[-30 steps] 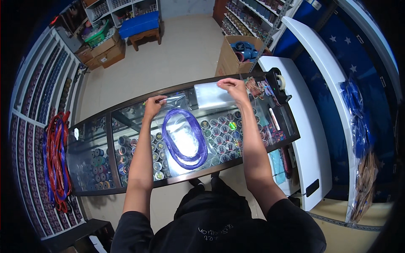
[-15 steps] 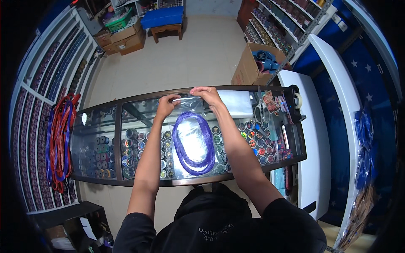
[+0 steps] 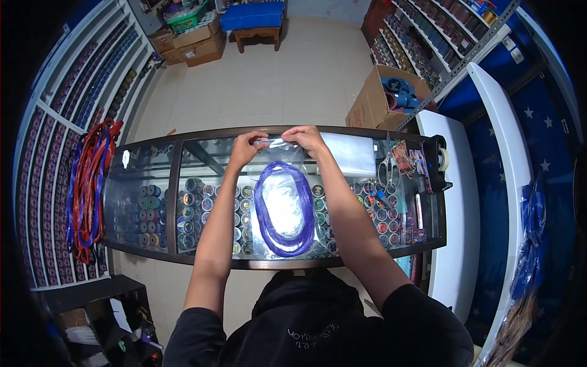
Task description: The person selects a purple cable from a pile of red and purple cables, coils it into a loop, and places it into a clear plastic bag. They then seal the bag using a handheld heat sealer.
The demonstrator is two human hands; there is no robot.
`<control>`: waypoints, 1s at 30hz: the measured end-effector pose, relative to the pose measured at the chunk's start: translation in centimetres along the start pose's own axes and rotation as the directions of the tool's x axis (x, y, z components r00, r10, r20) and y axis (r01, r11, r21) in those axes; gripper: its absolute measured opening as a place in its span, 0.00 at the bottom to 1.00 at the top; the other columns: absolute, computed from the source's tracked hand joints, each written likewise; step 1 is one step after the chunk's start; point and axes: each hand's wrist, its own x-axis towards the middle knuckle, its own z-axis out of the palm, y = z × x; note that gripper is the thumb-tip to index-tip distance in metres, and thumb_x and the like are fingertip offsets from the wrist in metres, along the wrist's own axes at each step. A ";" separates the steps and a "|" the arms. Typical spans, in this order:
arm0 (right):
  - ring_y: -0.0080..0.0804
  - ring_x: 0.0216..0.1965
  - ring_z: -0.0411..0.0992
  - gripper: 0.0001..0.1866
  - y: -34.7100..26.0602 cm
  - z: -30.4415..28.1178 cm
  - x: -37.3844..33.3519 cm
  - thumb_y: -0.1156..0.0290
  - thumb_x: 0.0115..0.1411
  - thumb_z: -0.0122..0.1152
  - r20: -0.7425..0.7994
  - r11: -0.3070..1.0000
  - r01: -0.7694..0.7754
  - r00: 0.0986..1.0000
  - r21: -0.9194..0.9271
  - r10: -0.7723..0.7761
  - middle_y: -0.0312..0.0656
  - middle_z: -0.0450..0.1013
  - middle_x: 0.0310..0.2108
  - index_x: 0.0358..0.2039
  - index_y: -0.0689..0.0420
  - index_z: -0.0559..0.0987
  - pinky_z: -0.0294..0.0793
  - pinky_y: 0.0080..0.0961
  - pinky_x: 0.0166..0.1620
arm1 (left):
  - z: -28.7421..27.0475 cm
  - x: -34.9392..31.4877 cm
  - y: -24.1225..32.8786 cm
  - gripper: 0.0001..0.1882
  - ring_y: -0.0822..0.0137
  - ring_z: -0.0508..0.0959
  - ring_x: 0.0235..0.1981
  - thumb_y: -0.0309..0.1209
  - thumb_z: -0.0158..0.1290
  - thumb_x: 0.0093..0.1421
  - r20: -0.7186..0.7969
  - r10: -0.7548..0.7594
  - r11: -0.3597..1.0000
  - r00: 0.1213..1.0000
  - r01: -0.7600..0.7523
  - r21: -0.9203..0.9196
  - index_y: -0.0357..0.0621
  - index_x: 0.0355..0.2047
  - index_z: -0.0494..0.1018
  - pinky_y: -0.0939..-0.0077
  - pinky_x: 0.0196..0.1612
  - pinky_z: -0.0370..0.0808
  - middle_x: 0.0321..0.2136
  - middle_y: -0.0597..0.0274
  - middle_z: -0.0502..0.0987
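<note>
A clear plastic bag [image 3: 285, 154] lies flat on the glass top of a display case [image 3: 211, 132], and a looped coil of purple cord [image 3: 307, 205] rests inside it. At the bag's far end my left hand [image 3: 249, 148] pinches the edge near its left corner. My right hand [image 3: 306, 139] grips the same edge a little further right, thumb and fingers closed on the plastic. Both forearms reach over the case, one on either side of the coil.
Right of my right hand lies a stack of clear bags [image 3: 346, 154]. Beyond it are scissors [image 3: 389, 173] and a black tape dispenser [image 3: 435, 160]. Spools show under the glass. Red and purple cords [image 3: 92, 189] hang at left. An open cardboard box [image 3: 369, 103] stands behind the case.
My hands have drawn slightly closer together along the bag's far edge, still gripping it. The whole view has shifted a little. The coil stays inside the bag.
</note>
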 end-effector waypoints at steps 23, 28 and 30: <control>0.24 0.32 0.75 0.05 0.2 -0.8 1.4 0.77 0.47 0.67 -0.052 0.979 0.094 0.993 -0.181 -0.105 0.41 0.79 0.27 0.27 0.61 0.84 0.72 0.19 0.40 | -1.2 -2.0 0.6 0.14 0.74 0.78 0.36 0.27 0.62 0.52 -0.084 -0.117 0.992 0.990 0.120 0.037 0.43 0.41 0.79 0.80 0.42 0.73 0.34 0.60 0.81; 0.23 0.31 0.75 0.05 0.8 -1.1 1.7 0.77 0.48 0.67 -0.119 0.987 0.146 0.981 -0.062 -0.152 0.40 0.79 0.27 0.28 0.61 0.83 0.72 0.19 0.39 | -0.5 -2.0 1.1 0.12 0.73 0.80 0.35 0.26 0.61 0.52 -0.149 -0.088 0.993 0.985 0.098 0.065 0.44 0.39 0.80 0.80 0.41 0.74 0.33 0.58 0.82; 0.23 0.31 0.74 0.06 0.6 -1.4 1.7 0.77 0.48 0.66 -0.200 0.981 0.191 0.961 -0.018 -0.191 0.39 0.79 0.27 0.29 0.62 0.83 0.72 0.18 0.38 | -0.5 -2.0 1.0 0.12 0.72 0.81 0.34 0.23 0.60 0.52 -0.167 -0.099 0.992 0.981 0.110 0.057 0.44 0.39 0.80 0.80 0.40 0.75 0.32 0.57 0.82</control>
